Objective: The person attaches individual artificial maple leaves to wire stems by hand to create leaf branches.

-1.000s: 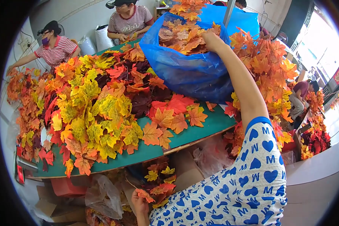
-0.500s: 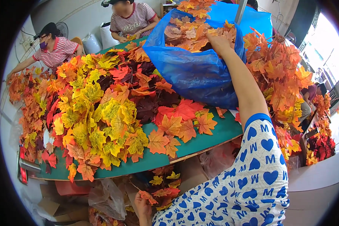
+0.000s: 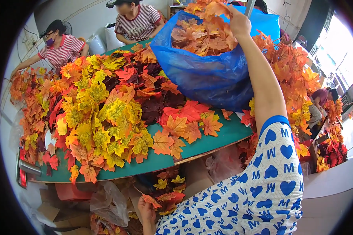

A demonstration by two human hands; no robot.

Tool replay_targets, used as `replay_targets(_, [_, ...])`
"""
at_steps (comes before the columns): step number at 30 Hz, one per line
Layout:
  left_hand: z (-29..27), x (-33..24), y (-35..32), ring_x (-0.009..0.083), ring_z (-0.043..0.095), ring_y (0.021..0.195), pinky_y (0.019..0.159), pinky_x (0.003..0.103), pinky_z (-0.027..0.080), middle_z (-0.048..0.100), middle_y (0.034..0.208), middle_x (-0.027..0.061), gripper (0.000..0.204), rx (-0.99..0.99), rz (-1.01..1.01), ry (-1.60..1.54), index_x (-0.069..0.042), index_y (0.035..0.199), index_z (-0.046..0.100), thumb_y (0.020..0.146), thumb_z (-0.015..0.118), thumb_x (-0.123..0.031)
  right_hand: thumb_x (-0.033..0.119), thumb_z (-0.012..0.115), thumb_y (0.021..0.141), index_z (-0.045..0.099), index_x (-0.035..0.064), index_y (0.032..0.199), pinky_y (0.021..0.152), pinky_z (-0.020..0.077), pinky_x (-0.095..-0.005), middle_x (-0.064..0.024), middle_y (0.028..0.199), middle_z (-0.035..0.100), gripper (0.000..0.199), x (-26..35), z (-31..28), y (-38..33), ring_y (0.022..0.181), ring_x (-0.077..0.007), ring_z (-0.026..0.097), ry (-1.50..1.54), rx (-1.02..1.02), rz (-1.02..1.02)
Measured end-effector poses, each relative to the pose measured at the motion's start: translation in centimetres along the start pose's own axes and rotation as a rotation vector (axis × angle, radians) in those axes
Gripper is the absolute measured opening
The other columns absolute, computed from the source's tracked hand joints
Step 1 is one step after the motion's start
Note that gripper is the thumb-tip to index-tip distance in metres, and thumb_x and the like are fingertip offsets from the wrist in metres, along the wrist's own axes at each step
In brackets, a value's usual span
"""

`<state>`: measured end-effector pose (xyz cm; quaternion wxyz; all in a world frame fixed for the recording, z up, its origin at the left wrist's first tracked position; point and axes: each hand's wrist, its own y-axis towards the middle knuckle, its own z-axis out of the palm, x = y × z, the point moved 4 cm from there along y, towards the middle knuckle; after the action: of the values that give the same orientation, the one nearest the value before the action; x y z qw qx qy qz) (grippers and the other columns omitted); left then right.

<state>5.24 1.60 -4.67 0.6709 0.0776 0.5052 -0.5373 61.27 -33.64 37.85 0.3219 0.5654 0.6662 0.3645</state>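
Observation:
My right arm reaches up and forward over the blue plastic bag [image 3: 208,80], which is full of orange artificial maple leaves [image 3: 202,35]. At the bag's far side, my right hand [image 3: 239,22] grips a bunch of orange leaves [image 3: 217,11] raised above the pile. Low in the view, below the table edge, my left hand [image 3: 146,207] is closed on an artificial leaf garland [image 3: 151,200] with red-orange and yellow leaves. Part of that garland is hidden behind my patterned sleeve.
Yellow leaves [image 3: 117,113] and red leaves [image 3: 192,111] heap over the green table [image 3: 161,158]. Orange leaf garlands [image 3: 290,70] hang at the right. Two people in striped shirts work across the table. Clear plastic bags [image 3: 111,201] and a red basin [image 3: 72,192] are underneath.
My right hand has risen from inside the blue bag, lifting orange leaves above the pile. My left hand stays low, still gripping the garland.

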Motion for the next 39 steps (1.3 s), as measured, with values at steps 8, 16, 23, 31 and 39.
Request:
replay_targets(8, [1.8,-1.2,-1.5,0.0156,0.054,0.059,0.052,0.029,0.049,0.053,0.073,0.0053,0.006,0.177,0.080,-0.082,-0.005,0.091,0.048,0.088,0.047,0.000,0.012,0.065,0.073,0.054,0.0137,0.123,0.070,0.0490,-0.0434,-0.0192,0.094,0.062,0.052,2.9,-11.4,0.5,0.083,-0.0362,0.061,0.198,-0.453,-0.180])
replay_targets(16, [-1.7,1.8,-2.0,0.0161,0.058,0.076,0.068,0.028,0.049,0.058,0.090,0.0061,0.020,0.110,0.040,-0.091,-0.002,0.108,0.052,0.088,0.051,-0.001,0.006,0.062,0.072,0.063,0.0158,0.110,0.067,0.0547,-0.0304,-0.0048,0.108,0.064,0.039,5.3,-13.7,-20.2,0.094,-0.0223,0.064,0.290,-0.379,-0.574])
replay_targets(23, [-2.1,1.7,-4.1,0.0112,0.059,0.077,0.067,0.024,0.050,0.060,0.091,0.0028,0.016,0.155,0.011,-0.014,-0.004,0.102,0.053,0.088,0.052,0.002,0.003,0.054,0.075,0.054,0.0173,0.124,0.070,0.0549,-0.0279,-0.0012,0.132,0.049,0.052,6.3,-8.8,-35.6,0.114,-0.0230,0.054,0.243,0.287,-0.794])
replay_targets(31, [-2.0,2.6,-4.6,0.0114,0.060,0.077,0.067,0.023,0.050,0.060,0.090,0.0038,0.015,0.206,0.017,-0.048,-0.004,0.103,0.053,0.088,0.053,0.000,-0.011,0.055,0.068,0.044,0.0250,0.133,0.102,0.0384,-0.0420,-0.0099,0.148,0.024,0.075,6.6,-10.3,-33.0,0.131,-0.0349,0.031,0.374,0.850,-0.539])
replay_targets(39, [-2.0,2.6,-4.4,0.0130,0.060,0.079,0.071,0.026,0.051,0.060,0.093,0.0053,0.015,0.192,-0.002,-0.078,-0.001,0.103,0.053,0.088,0.054,0.001,0.005,0.062,0.075,0.067,0.0075,0.100,0.081,0.0485,-0.0351,-0.0157,0.115,0.060,0.025,3.5,-10.6,-30.1,0.095,-0.0289,0.062,0.560,0.862,-0.286])
